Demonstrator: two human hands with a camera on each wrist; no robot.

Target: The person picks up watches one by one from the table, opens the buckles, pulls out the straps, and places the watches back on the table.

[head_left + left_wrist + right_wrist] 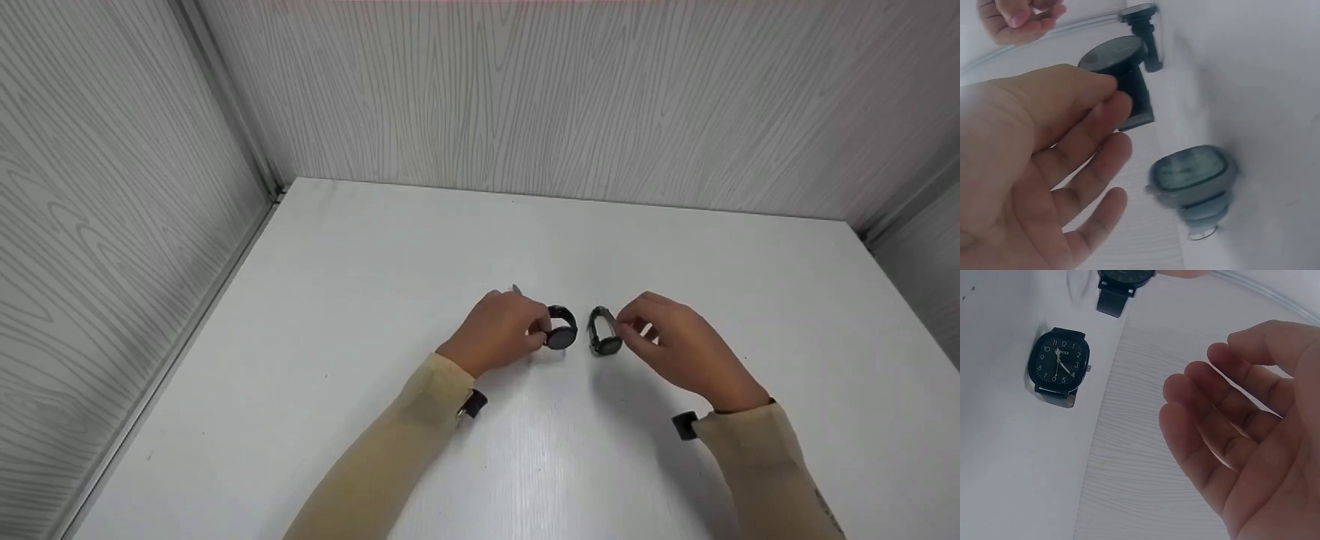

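Observation:
Between thumb and forefinger, my left hand (499, 330) pinches a round-faced black wristwatch (561, 337); its dark strap curves up behind the dial. Just to the right stands a black wristwatch with a squarish dial (1058, 360), its white numerals plain in the right wrist view. My right hand (675, 345) is beside that watch with fingers loosely bent, and the right wrist view has a gap between them. A grey wristwatch with a rounded rectangular face (1192, 171) stands by the left hand, which mostly hides it in the head view.
The watches are on a white table (420, 247). A pale wood-grain panel (487, 97) rises along its far edge, with another panel (82, 225) at the left. Dark bands with small black pieces (474, 403) sit at both cuffs.

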